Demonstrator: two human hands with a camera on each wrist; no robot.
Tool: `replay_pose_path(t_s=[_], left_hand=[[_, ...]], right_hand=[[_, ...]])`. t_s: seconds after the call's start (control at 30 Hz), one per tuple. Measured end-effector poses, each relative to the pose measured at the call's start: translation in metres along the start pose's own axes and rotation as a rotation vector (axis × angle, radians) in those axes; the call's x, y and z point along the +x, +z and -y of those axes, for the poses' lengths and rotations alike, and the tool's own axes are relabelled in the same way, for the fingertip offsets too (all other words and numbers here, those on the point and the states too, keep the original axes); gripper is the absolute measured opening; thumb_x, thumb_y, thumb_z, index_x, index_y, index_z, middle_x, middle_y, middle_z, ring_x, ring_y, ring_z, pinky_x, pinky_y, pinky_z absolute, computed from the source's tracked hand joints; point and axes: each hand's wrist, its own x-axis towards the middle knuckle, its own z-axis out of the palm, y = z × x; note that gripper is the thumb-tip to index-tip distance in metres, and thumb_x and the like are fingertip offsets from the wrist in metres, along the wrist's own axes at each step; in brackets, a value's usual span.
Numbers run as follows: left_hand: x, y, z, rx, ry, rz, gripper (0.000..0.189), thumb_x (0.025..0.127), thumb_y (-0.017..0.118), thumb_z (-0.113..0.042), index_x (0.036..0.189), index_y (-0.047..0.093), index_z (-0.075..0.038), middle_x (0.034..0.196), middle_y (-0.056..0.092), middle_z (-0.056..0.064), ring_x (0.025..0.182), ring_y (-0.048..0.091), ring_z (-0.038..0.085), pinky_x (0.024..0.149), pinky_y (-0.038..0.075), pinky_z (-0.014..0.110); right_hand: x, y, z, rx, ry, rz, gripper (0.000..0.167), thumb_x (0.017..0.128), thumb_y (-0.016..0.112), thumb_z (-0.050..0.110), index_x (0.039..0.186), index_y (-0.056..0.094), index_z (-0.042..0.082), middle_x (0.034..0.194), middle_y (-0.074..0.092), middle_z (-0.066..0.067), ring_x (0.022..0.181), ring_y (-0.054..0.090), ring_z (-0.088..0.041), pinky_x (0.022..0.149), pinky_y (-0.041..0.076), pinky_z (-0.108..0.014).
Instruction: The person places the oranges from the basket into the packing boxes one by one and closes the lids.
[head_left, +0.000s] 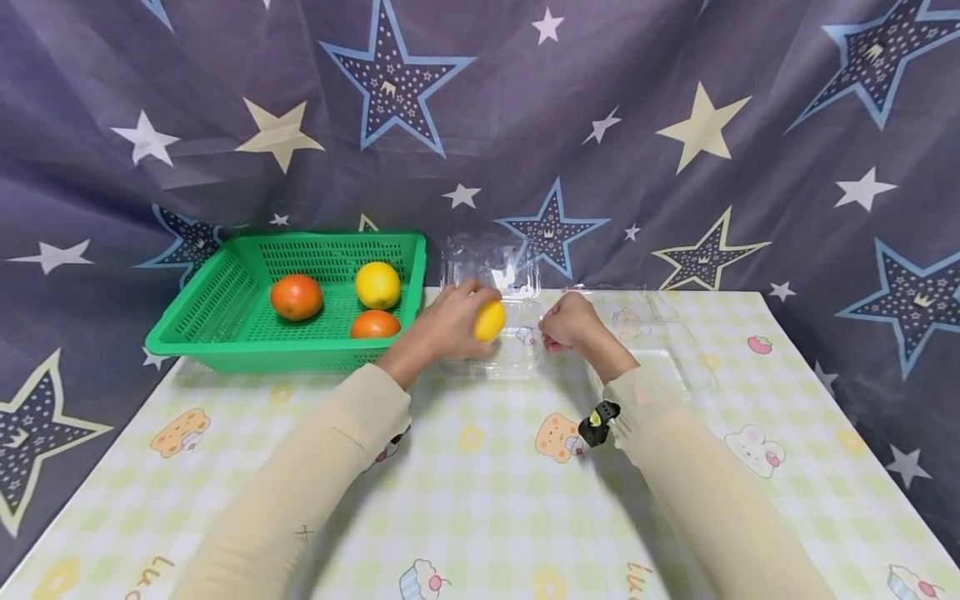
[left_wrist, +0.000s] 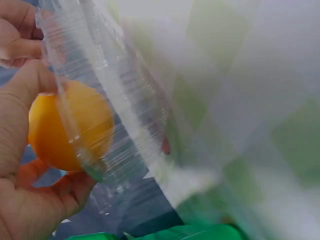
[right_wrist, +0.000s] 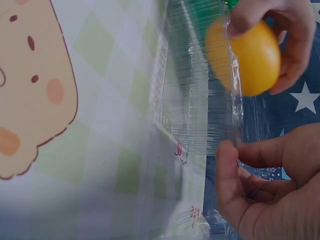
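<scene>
My left hand [head_left: 447,323] grips a round yellow fruit [head_left: 490,321], fingers curled around it, over the base of a clear plastic clamshell box [head_left: 517,358]. The box's lid [head_left: 491,260] stands raised at the back. Seen from the left wrist, the fruit [left_wrist: 75,127] is partly behind the clear wall of the box. My right hand [head_left: 573,323] is at the box's right side. In the right wrist view, its thumb and forefinger pinch the box's rim [right_wrist: 235,100].
Left of the box stands a green basket [head_left: 255,354] holding two orange-red fruits [head_left: 296,297] and one yellow fruit [head_left: 378,285]. Another clear plastic container [head_left: 693,367] lies to the right, partly behind my right forearm. A star-patterned curtain [head_left: 480,125] hangs behind the checked table [head_left: 480,500].
</scene>
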Motion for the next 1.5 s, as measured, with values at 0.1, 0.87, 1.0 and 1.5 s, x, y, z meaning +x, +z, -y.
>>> replay_pose_path(t_s=[0.1,0.87,1.0,1.5], left_hand=[[0.001,0.005,0.005,-0.004,-0.01,0.018,0.07,0.08,0.083,-0.035,0.142,0.056,-0.017,0.133,0.053,0.011,0.108,0.053,0.033,0.088,0.051,0.046],[0.0,0.002,-0.008,0.132,-0.083,0.168,0.061,0.096,0.07,-0.031,0.152,0.049,-0.019,0.146,0.047,0.015,0.122,0.046,0.039,0.105,0.043,0.054],[0.0,-0.001,-0.013,0.151,-0.074,0.165,0.065,0.093,0.076,-0.026,0.151,0.05,-0.02,0.149,0.045,0.014,0.125,0.045,0.037,0.106,0.042,0.053],[-0.015,-0.043,-0.005,0.225,-0.006,0.055,0.054,0.097,0.068,-0.028,0.148,0.054,-0.014,0.147,0.05,0.013,0.126,0.048,0.036,0.101,0.046,0.054]], right_hand=[[-0.001,-0.001,0.001,0.009,0.004,0.014,0.012,0.095,0.06,-0.003,0.098,0.066,-0.012,0.074,0.064,-0.013,0.057,0.062,-0.015,0.064,0.061,-0.03],[0.0,0.001,0.007,-0.012,-0.005,0.016,0.018,0.094,0.06,-0.002,0.105,0.068,-0.015,0.08,0.067,-0.016,0.059,0.065,-0.016,0.065,0.061,-0.031],[0.001,0.001,0.007,-0.029,-0.004,0.005,0.018,0.094,0.06,-0.002,0.103,0.069,-0.015,0.077,0.067,-0.015,0.057,0.065,-0.015,0.064,0.061,-0.031],[0.0,0.002,0.005,-0.048,0.0,0.012,0.018,0.095,0.061,-0.001,0.102,0.069,-0.015,0.077,0.065,-0.014,0.055,0.064,-0.013,0.065,0.061,-0.03]])
